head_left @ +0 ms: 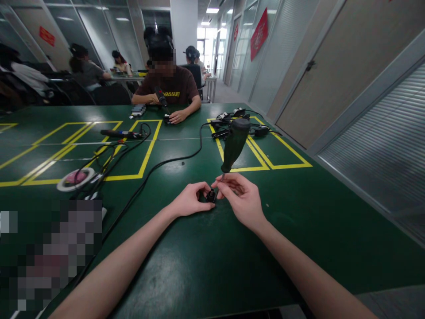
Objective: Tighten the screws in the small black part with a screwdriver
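Note:
My left hand (191,199) curls its thumb and fingers around a small black part (210,195) at the table's middle. That part has a round, upright piece on it; its exact kind is too small to tell. My right hand (244,197) pinches the thin metal shaft of a screwdriver (235,144) low down, close to the part. The screwdriver stands nearly upright, its thick dark handle leaning slightly right above my fingers. Its tip is hidden behind my fingertips, so I cannot tell whether it touches the black part.
Black adapters and cables (229,122) lie at the back right of the green table (186,266). A long cable (156,167) crosses to the left, near a tape roll (75,179) and a dark corded tool (121,134). Opposite, a person (168,84) works with a power screwdriver.

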`<act>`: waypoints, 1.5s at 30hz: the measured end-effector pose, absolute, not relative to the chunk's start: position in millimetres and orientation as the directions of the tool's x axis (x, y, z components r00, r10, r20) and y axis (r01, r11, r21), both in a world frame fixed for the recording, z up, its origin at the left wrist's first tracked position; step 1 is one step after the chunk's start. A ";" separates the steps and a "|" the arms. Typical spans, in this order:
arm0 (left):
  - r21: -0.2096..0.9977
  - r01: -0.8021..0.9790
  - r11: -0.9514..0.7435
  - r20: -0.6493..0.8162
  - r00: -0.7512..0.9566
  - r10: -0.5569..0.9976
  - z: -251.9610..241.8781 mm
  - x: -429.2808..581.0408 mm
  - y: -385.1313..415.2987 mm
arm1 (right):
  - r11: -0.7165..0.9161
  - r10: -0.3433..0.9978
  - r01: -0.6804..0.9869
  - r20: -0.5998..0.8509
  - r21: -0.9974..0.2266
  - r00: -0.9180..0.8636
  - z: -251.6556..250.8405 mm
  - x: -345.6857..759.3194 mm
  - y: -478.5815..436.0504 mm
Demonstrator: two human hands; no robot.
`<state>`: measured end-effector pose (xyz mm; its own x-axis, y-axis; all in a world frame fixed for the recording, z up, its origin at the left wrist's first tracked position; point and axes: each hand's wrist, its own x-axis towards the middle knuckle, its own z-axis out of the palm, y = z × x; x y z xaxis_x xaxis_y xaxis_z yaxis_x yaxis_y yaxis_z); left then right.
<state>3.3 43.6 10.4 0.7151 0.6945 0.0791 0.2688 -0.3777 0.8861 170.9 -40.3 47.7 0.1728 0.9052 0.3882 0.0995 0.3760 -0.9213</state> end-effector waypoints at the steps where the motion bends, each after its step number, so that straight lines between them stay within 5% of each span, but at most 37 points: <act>1: 0.887 0.265 -0.379 0.083 0.716 0.693 10.6 3.3 43.4 | 0.380 0.903 0.103 0.393 -0.919 0.173 47.7 170.8 -40.3; 45: 0.890 0.275 -0.364 0.068 0.709 0.701 12.8 2.9 41.8 | 0.391 0.901 0.076 0.399 -0.917 0.170 45.5 170.4 -39.3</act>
